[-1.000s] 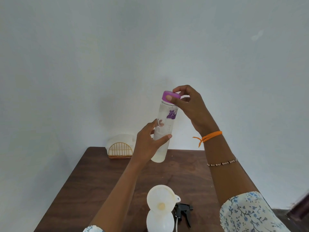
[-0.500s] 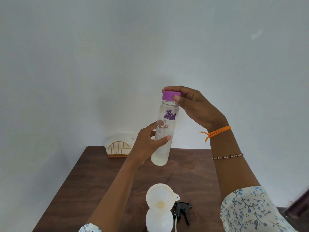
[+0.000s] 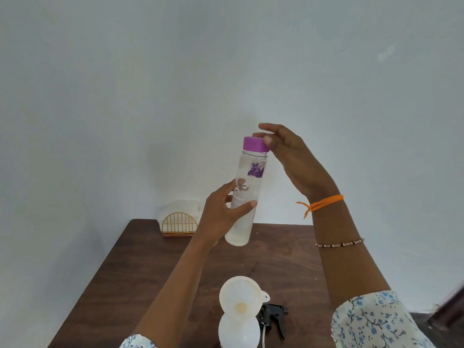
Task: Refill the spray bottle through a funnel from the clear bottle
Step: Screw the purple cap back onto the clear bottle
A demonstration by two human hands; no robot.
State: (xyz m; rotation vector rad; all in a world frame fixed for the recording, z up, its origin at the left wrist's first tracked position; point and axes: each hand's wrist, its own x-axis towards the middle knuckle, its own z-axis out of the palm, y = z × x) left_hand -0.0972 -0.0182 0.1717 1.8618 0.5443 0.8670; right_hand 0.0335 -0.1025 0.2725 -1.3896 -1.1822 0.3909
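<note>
**Clear bottle held up, purple cap under my right fingers**

My left hand (image 3: 221, 214) grips the clear bottle (image 3: 247, 194) around its lower half, thumb across the front and fingers curled behind it, holding it up in the air above the far part of the table (image 3: 140, 267). The bottle stands nearly upright, its top leaning slightly to the right, with a purple print on the upper wall. How full it is I cannot tell.

My right hand (image 3: 288, 156) is at the top of the bottle. My thumb lies against the right side of the purple cap (image 3: 254, 144) and my fingers (image 3: 268, 127) reach over and behind it, loosely spread rather than tightly closed; they are blurred, so I cannot tell how firmly they hold the cap. The cap sits on the bottle's neck, with thread showing just below it.

On my right wrist there is an orange thread (image 3: 324, 203), and further down the forearm 1 beaded bracelet (image 3: 339, 244).

Near me on the table, the white funnel (image 3: 239, 297) sits in the mouth of the white spray bottle (image 3: 238, 332), which is cut off by the lower edge of the view. Just to its right lies the black trigger sprayer head (image 3: 273, 316) with its tube.

At the table's far edge, against the wall, stands a gold wire holder (image 3: 179, 223) with white napkins (image 3: 180, 207).
</note>
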